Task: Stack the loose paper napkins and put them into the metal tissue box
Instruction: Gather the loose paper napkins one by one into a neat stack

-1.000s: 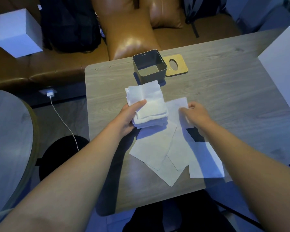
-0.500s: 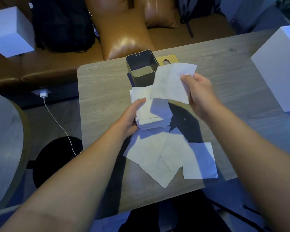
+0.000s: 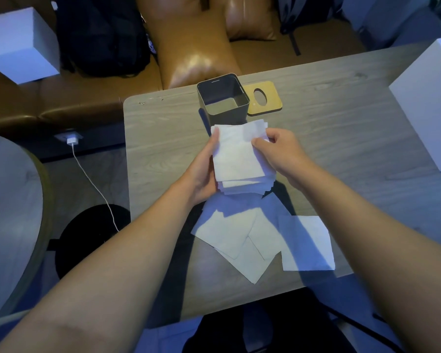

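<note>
Metal tissue box [image 3: 223, 99] open, napkin-free.

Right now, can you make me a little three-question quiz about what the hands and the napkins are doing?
1. True or false: the metal tissue box already has napkins inside.
2. Which hand lays the top napkin on the stack of napkins? A) left hand B) right hand C) neither
3. Fill in: the wooden lid with the oval hole lies on the table to the ____ of the box.

Key:
1. False; it looks empty.
2. B; the left hand grips the stack from the side. Loose napkins remain nearer the person.
3. Right.
</note>
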